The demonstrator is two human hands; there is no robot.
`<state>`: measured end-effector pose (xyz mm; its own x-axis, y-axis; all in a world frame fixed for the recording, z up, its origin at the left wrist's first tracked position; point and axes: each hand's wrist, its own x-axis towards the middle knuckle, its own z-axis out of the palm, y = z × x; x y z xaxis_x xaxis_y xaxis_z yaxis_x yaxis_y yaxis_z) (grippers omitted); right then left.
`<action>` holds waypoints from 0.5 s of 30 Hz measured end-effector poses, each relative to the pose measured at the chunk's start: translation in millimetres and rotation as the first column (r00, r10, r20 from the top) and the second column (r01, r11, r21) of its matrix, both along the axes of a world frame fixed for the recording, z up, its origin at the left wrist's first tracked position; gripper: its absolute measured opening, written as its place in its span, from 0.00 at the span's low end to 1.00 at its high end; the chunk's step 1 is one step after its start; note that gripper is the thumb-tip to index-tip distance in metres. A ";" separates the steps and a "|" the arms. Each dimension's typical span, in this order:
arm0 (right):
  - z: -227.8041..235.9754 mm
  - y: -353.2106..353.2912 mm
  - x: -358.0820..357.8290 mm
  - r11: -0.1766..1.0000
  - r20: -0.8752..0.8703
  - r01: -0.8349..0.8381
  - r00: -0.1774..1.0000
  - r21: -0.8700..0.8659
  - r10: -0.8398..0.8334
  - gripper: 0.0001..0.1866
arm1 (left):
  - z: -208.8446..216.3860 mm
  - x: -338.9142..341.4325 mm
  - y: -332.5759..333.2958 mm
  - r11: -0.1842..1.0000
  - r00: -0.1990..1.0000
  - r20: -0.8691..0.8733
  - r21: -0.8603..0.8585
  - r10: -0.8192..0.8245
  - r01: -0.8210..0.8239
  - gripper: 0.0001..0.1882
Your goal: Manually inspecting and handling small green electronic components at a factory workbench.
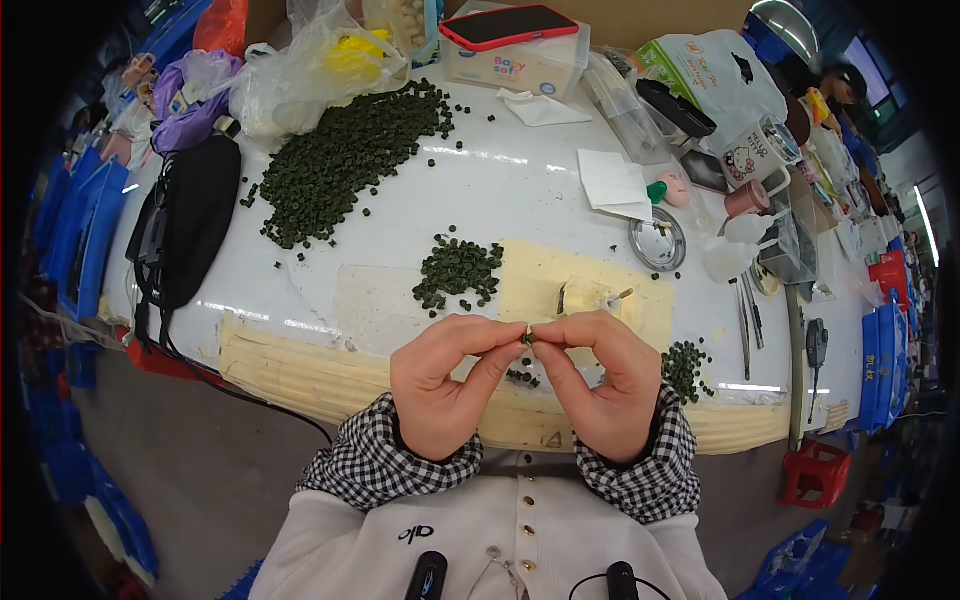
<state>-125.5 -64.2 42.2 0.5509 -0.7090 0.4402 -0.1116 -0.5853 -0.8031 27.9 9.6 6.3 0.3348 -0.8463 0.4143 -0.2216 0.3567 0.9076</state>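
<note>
My left hand (437,383) and my right hand (608,380) meet over the table's near edge, thumbs and forefingers pinched together. Between the fingertips is a small dark green piece (527,339), mostly covered by the fingers. Just beyond my hands lies a small heap of similar dark green pieces (458,272). A far larger pile (345,160) spreads at the back left. To the right of my right hand is another little cluster (685,370), and a few loose pieces (522,378) lie under my hands. A yellow taped patch (535,262) holds a small upright fixture (618,299).
Plastic bags (300,95) and a black pouch (195,225) with a cord sit left. At the back, a red-edged phone (515,27) rests on a tissue box (500,68). A round metal dish (657,240), tweezers (742,325) and a cup (757,155) stand right.
</note>
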 end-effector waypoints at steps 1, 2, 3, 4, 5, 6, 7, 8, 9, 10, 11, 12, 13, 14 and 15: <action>-0.3 0.5 -0.3 1.000 -0.003 0.003 1.000 0.003 -0.003 0.10 | 0.7 -0.3 0.1 1.000 1.000 0.028 -0.005 0.010 -0.010 0.11; -0.4 0.5 -0.5 1.000 -0.009 0.009 1.000 0.003 -0.009 0.09 | 1.8 -0.8 0.1 1.000 0.998 0.057 -0.011 0.020 -0.020 0.11; -0.2 0.2 -0.5 1.000 -0.014 0.016 1.000 0.003 -0.016 0.09 | 2.2 -1.4 -0.1 0.999 0.996 0.085 -0.016 0.031 -0.029 0.11; -0.1 0.3 -0.1 1.000 -0.017 0.020 1.000 0.004 -0.020 0.09 | 2.3 -2.5 -0.4 0.999 0.994 0.100 -0.032 0.039 -0.036 0.12; -0.1 0.5 0.4 1.000 -0.019 0.029 0.999 0.009 -0.029 0.09 | 2.3 -4.3 -1.2 0.998 0.992 0.115 -0.048 0.048 -0.042 0.12; -0.1 0.7 0.8 0.999 -0.021 0.039 0.999 0.015 -0.039 0.09 | 2.3 -5.2 -1.4 0.997 0.990 0.131 -0.065 0.057 -0.048 0.12; -0.1 0.7 0.7 0.999 -0.024 0.051 0.998 0.019 -0.051 0.09 | 1.9 -5.1 -1.5 0.997 0.989 0.135 -0.064 0.060 -0.052 0.12; -0.6 0.8 0.6 0.998 -0.023 0.054 0.998 0.022 -0.053 0.09 | 1.1 -4.8 -1.5 0.996 0.988 0.140 -0.064 0.064 -0.056 0.12; -1.5 0.9 0.4 0.998 -0.021 0.056 0.998 0.025 -0.055 0.09 | 0.6 -4.6 -1.6 0.996 0.987 0.145 -0.064 0.069 -0.060 0.12; -2.1 0.8 0.5 0.998 -0.020 0.056 0.998 0.028 -0.055 0.09 | 0.0 -4.6 -1.4 0.996 0.987 0.141 -0.062 0.072 -0.064 0.12; -2.0 0.7 0.3 0.998 -0.019 0.046 0.999 0.033 -0.045 0.08 | -0.4 -4.7 -1.2 0.996 0.988 0.137 -0.060 0.076 -0.068 0.13; -1.5 0.6 0.2 0.999 -0.019 0.036 0.999 0.037 -0.035 0.08 | -0.8 -4.6 -1.1 0.996 0.988 0.134 -0.059 0.080 -0.073 0.13; -1.0 0.1 0.1 0.999 -0.019 0.024 1.000 0.041 -0.023 0.08 | -1.2 -4.4 -1.2 0.995 0.988 0.133 -0.065 0.079 -0.071 0.13; -0.7 0.2 0.1 0.999 -0.018 0.025 1.000 0.045 -0.024 0.08 | -1.6 -4.0 -1.4 0.995 0.988 0.132 -0.071 0.079 -0.070 0.13; -0.5 1.4 0.3 0.998 -0.017 0.026 1.000 0.049 -0.026 0.08 | -2.0 -3.5 -1.3 0.995 0.988 0.131 -0.078 0.079 -0.070 0.13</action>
<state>-125.2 -62.8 41.7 0.5388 -0.7437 0.3957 -0.1393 -0.5419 -0.8288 24.4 8.3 4.2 0.3334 -0.7871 0.5189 -0.3672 0.3985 0.8404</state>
